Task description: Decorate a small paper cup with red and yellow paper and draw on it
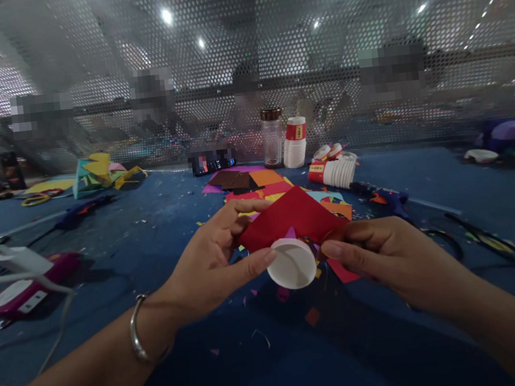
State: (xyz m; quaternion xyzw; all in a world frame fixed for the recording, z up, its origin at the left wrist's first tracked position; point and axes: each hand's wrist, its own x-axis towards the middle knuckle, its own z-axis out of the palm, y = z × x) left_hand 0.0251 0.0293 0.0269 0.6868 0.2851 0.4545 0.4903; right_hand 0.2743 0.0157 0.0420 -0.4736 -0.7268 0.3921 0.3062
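Observation:
My left hand wears a silver bangle. Its thumb presses the rim of a small white paper cup, whose round opening faces me, while its fingers sit behind a red sheet of paper. The red sheet stands tilted just behind the cup, one corner up. A purple scrap of paper shows between cup and sheet. My right hand pinches the sheet's right corner between thumb and fingers. How the cup and the paper join is hidden.
Colored paper sheets and scraps lie beyond my hands. Behind them stand a glass bottle and stacked paper cups; another cup stack lies sideways. Glue guns with cables are at right and left. A purple power strip sits left.

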